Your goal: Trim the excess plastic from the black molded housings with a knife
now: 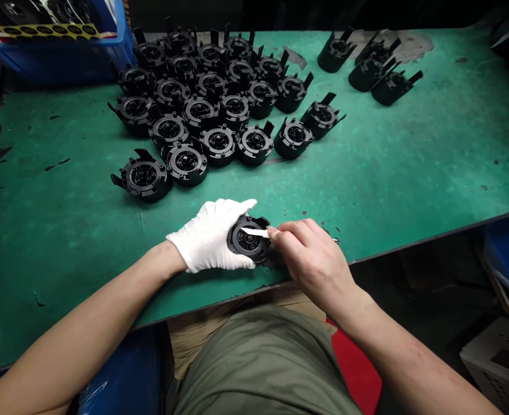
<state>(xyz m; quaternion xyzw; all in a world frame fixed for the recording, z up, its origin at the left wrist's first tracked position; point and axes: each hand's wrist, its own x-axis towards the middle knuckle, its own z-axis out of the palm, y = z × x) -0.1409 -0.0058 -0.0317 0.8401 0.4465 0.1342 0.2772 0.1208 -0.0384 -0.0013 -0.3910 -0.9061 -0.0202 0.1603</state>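
My left hand (211, 236), in a white glove, is wrapped round the left side of a round black plastic housing (251, 246) near the bench's front edge. The housing's ringed face points up at me. From the right, my bare right hand (308, 251) grips a knife with a pale, slanted blade (255, 232). The blade lies over the middle of the housing's face; whether it touches the plastic I cannot tell. Most of the knife's handle is hidden in my fingers, with a small end showing behind them.
Several similar black housings (187, 163) stand grouped on the green bench top (431, 173), with a few more black cups (395, 87) at the back right. A blue bin (68, 60) sits at the back left. A white box (498, 351) is below the bench at right.
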